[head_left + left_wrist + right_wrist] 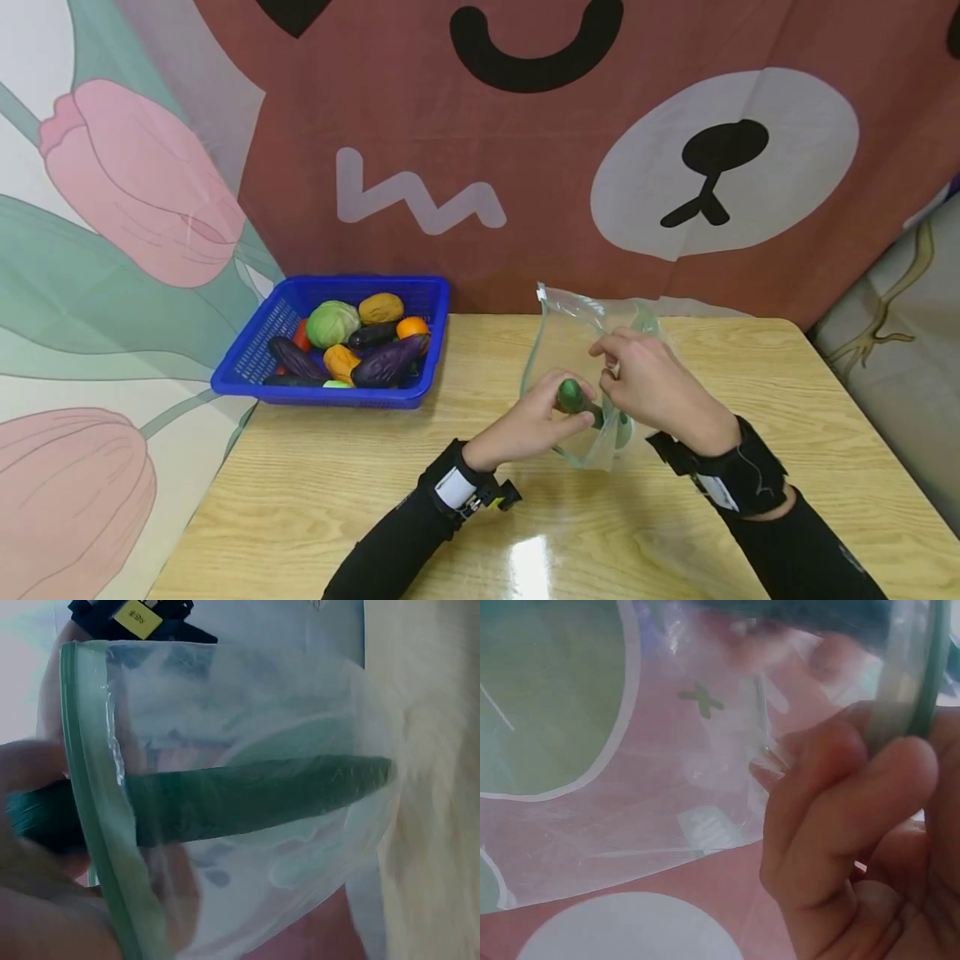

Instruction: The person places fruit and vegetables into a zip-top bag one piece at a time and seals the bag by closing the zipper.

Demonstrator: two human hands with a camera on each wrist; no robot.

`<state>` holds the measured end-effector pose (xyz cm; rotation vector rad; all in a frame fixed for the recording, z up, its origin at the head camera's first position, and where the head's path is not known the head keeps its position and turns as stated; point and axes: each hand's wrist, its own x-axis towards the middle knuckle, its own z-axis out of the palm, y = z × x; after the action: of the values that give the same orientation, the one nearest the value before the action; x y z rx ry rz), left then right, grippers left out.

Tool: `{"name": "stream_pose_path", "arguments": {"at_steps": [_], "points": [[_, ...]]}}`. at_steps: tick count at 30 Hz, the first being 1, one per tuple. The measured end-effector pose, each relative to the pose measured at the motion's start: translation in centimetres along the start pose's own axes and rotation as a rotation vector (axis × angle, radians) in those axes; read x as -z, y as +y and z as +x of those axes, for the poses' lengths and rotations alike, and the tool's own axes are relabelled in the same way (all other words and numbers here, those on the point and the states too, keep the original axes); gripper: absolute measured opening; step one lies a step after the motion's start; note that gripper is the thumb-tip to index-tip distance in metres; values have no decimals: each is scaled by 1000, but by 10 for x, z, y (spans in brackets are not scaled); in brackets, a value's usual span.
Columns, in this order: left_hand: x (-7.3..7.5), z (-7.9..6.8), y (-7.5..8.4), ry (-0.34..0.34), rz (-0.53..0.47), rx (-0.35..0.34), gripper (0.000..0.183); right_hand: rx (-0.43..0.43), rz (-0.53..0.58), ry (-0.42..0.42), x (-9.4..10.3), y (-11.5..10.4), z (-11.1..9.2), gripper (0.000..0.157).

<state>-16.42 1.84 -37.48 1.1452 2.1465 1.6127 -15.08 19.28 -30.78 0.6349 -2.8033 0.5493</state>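
My left hand (542, 419) grips the near end of a dark green cucumber (571, 395), in the middle right of the head view. Most of the cucumber's length lies inside a clear zip bag (568, 333) with a pale green edge, as the left wrist view shows. There the tapered tip of the cucumber (330, 784) points toward the bag's bottom. The held end sticks out past the green zip strip (90, 787). My right hand (651, 382) pinches the bag by its mouth, thumb against curled fingers in the right wrist view.
A blue plastic basket (330, 398) stands at the table's back left. It holds a cabbage (332, 324), an eggplant (390, 362), an orange (412, 327) and several other vegetables. The wooden table (360, 500) ends at a printed cloth backdrop (540, 167).
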Motion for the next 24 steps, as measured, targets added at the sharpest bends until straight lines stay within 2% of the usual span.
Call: {"name": "stream_pose_path", "arguments": {"at_steps": [3, 6, 8, 12, 15, 19, 22, 24], "points": [[0, 1, -1, -49, 175, -20, 26, 6, -7, 15, 2, -3, -1, 22], [-1, 3, -2, -118, 271, -34, 26, 18, -1, 29, 2, -6, -1, 22], [-2, 6, -3, -177, 327, -22, 29, 30, 6, 40, 2, -8, 0, 22], [-6, 14, -2, -315, 405, 60, 39, 40, 22, 33, 2, -12, 0, 22], [-10, 23, -2, -407, 474, 75, 28, 51, 22, 28, 3, -15, 1, 23], [-16, 34, -2, -524, 546, -11, 8, 69, 22, 31, 5, -15, 2, 24], [-18, 37, -1, -589, 589, -55, 6, 68, 19, 28, 6, -15, 2, 25], [-18, 36, 0, -603, 603, -43, 8, 58, 16, 23, 7, -13, 2, 25]]}}
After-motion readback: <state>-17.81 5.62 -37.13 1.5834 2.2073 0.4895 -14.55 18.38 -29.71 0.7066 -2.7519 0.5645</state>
